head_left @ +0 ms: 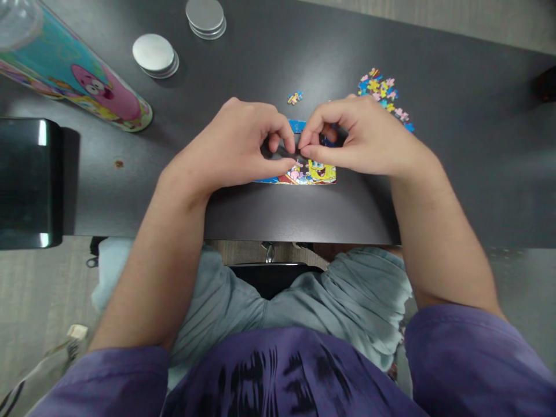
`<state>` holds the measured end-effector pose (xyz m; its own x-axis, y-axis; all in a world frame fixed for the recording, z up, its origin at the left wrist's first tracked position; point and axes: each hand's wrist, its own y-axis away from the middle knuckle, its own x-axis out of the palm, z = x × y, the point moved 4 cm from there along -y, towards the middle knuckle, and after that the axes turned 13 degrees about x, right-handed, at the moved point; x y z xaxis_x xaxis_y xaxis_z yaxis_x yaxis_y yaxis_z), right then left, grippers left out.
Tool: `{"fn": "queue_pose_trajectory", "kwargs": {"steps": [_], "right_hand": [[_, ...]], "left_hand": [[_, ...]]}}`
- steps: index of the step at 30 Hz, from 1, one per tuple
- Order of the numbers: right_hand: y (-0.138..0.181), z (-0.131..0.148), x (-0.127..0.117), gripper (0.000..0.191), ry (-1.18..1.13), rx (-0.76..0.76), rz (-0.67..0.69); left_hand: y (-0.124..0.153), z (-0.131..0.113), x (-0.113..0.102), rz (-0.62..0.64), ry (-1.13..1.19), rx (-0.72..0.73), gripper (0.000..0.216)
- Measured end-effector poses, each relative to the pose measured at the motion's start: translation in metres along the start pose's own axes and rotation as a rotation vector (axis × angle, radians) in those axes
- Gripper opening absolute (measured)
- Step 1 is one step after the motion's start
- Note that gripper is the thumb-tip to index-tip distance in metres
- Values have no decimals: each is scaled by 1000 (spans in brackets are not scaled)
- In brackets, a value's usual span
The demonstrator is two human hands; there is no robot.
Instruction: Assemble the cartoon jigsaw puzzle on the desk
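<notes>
A partly assembled jigsaw puzzle (pixel 319 172) with a yellow cartoon character and blue border pieces lies near the table's front edge, largely covered by my hands. My left hand (pixel 247 142) is over its left part, fingers curved, with a small gap between thumb and index fingertip. From the other side, my right hand (pixel 360 136) reaches over the puzzle's right part, thumb and index fingertips pinched together. Whatever is in that pinch is too small to make out. The two hands' fingertips almost meet above the puzzle's middle, where dark tabletop shows between pieces.
Loose puzzle pieces (pixel 380 90) are scattered at the back right, and a small cluster of pieces (pixel 295 98) lies behind the puzzle. Stacked metal discs (pixel 154 53), more discs (pixel 205 16), a tall cartoon-printed canister (pixel 99 87) and a black box (pixel 30 182) stand on the left.
</notes>
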<state>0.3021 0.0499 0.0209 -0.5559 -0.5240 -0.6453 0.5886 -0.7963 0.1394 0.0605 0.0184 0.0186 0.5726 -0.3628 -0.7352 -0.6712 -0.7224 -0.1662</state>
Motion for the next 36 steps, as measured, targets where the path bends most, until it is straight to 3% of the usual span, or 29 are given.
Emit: {"fn": "queue_pose_trajectory", "kwargs": {"steps": [5,9,15,20,25,29,36], "right_hand": [[3,-5,-20,32,33,-76,-203],[7,-9,-36,44,50,-26,-330],[22,-16,-69,23,133,170,-490],[23,-43,-96,12,392,184,-567],[18,-77,-112,29,244,62,-694],[19,-86,-111,28,302,132,-628],[14,-79,-96,15,330,192,-440]], "left_hand": [[-2,0,4,7,-17,18,22],[-2,-2,5,11,-41,40,17],[0,-3,-1,-90,-51,6,10],[5,6,-4,-157,-78,-1,20],[6,12,-4,-101,-25,46,35],[7,16,-4,-43,-7,49,37],[9,15,-2,-7,-39,32,44]]}}
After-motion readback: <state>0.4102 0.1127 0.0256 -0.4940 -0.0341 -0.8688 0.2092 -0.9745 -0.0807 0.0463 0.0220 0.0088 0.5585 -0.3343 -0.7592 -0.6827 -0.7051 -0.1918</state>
